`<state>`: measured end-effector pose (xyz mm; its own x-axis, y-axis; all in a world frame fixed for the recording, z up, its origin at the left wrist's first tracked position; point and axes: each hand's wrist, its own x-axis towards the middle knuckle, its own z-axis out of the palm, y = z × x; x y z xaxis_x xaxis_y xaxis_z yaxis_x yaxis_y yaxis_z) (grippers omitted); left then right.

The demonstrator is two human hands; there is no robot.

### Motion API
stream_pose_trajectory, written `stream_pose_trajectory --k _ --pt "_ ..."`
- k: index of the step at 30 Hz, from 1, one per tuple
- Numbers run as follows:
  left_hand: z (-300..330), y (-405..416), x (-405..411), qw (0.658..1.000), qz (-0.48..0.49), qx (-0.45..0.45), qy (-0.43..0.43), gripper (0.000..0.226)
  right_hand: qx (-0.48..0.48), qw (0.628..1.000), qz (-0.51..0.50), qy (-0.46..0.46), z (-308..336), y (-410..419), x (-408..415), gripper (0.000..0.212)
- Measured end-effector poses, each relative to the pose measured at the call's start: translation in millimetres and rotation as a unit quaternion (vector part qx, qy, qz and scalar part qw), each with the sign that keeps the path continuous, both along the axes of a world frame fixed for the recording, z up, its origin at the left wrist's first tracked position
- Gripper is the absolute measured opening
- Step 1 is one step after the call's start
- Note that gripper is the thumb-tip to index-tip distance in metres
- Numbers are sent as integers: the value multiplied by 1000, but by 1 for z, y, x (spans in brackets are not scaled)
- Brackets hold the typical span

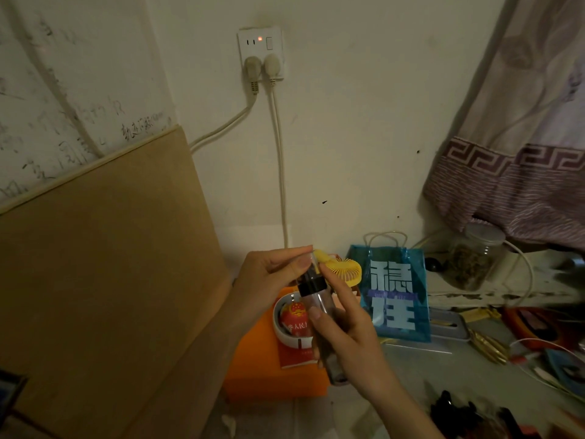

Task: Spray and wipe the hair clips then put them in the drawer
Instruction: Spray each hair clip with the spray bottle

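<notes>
- Your right hand (343, 331) wraps its fingers and thumb around the body of the clear spray bottle (323, 324), holding it in the air between your two hands.
- Your left hand (269, 278) pinches the clear cap (311, 261) at the bottle's top between thumb and fingertips.
- The bottle's long axis runs near upright, tilted a little: its black collar and cap end point up and toward your left hand, its base points down toward you, past your right palm.
- Just behind the bottle's top sits a yellow handheld fan (343, 269).
- Below your left hand, a white ring-shaped item (280, 321) and a red booklet (296, 337) lie on an orange box (253, 372).
- Right of your right hand stands a blue bag (395, 293) with large pale characters.
- Lower right of your right wrist, dark objects (456, 410) lie on the tabletop; they may be the hair clips, but blur keeps me from telling.
- Left of your left forearm leans a brown cardboard sheet (104, 264).
</notes>
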<state>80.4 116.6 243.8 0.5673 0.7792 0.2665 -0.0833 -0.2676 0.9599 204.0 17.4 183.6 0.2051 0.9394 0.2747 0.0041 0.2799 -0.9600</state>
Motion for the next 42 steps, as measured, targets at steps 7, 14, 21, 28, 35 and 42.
stream_pose_trajectory --k 7,14,21,28,35,42 --pt "7 4 -4 999 -26 4 27 24 20 998 6 -65 -8 -3 2 53" --pt "-1 -1 0 999 -4 -32 -9 20 14 997 3 -71 -4 -5 3 57" --pt "-16 0 -8 996 52 -65 -12 25 -37 996 8 -85 -14 -16 3 65" --pt "-47 -2 -18 994 63 -86 13 26 -83 995 -12 -57 -34 -20 0 55" --pt "-92 -9 -31 991 93 -82 42 30 -118 991 -6 -70 -64 -22 -7 59" --pt "-153 -18 -44 980 118 -137 82 38 -186 976 -25 -113 -101 -23 -15 55"
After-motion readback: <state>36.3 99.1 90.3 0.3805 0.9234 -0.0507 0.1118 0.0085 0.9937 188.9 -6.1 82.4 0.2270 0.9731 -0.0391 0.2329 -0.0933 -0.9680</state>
